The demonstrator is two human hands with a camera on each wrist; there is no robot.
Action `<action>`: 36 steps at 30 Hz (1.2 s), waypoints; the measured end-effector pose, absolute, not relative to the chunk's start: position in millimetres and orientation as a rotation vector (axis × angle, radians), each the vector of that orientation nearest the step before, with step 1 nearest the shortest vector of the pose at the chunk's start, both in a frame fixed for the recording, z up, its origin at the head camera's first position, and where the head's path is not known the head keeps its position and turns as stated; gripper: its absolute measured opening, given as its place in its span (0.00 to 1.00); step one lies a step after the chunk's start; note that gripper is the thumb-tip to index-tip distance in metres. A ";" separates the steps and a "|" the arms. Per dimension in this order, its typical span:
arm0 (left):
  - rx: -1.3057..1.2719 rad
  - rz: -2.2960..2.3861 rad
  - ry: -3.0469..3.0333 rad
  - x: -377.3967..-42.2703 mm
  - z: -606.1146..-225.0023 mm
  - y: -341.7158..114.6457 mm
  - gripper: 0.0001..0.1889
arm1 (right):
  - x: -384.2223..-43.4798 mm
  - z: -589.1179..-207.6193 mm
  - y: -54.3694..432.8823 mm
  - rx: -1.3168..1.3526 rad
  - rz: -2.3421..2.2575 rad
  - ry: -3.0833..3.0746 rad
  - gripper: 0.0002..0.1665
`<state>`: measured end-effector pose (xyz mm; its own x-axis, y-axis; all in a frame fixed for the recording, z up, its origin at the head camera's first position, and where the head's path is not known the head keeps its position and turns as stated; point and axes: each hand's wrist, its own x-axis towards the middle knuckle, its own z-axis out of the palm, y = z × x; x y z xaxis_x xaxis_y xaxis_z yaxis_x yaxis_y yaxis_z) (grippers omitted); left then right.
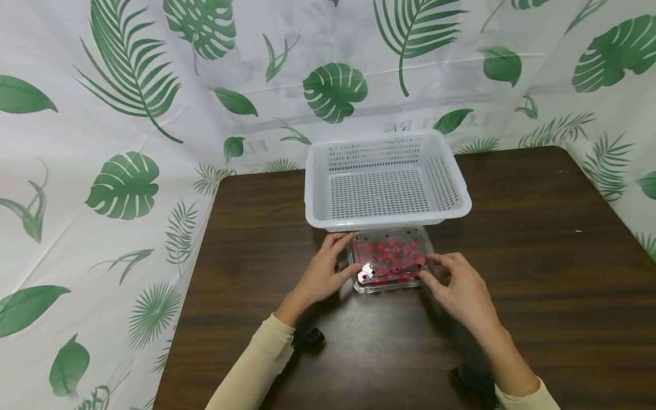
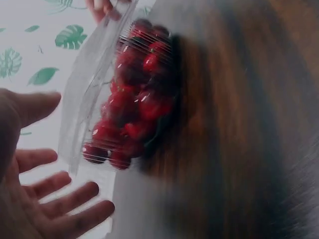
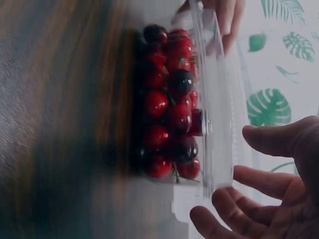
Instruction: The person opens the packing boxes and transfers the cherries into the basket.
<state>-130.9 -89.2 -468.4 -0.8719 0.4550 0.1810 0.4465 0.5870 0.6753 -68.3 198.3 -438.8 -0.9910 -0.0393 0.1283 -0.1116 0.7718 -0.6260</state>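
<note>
A clear plastic clamshell box (image 1: 392,256) full of red cherries (image 2: 132,102) lies on the dark wooden table, its lid over the fruit. My left hand (image 1: 320,270) is at the box's left side, fingers spread and thumb over the lid's edge in the head view. On the opposite side, my right hand (image 1: 458,287) has its fingertips right at the near right corner. Seen from the right wrist, the fingers of that hand (image 3: 264,199) are extended beside the lid rim (image 3: 207,134), with the thumb apart from them.
Just behind the box stands a white perforated plastic basket (image 1: 312,188). The brown table (image 1: 538,239) extends to both sides and toward me. A white cloth with green leaf prints (image 1: 205,131) hangs behind and to the left of the table.
</note>
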 end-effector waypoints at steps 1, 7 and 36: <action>0.775 1.198 2.800 -127.6 -468.1 -89.6 0.34 | -69.3 -439.0 198.5 0.133 1.005 -2.855 0.27; 0.734 1.287 2.842 -115.8 -466.1 -93.1 0.24 | -71.5 -439.0 202.0 0.131 0.980 -2.814 0.27; 0.200 1.853 1.652 -98.8 -479.8 -88.5 0.13 | -65.3 -443.7 186.3 0.212 1.113 -2.881 0.32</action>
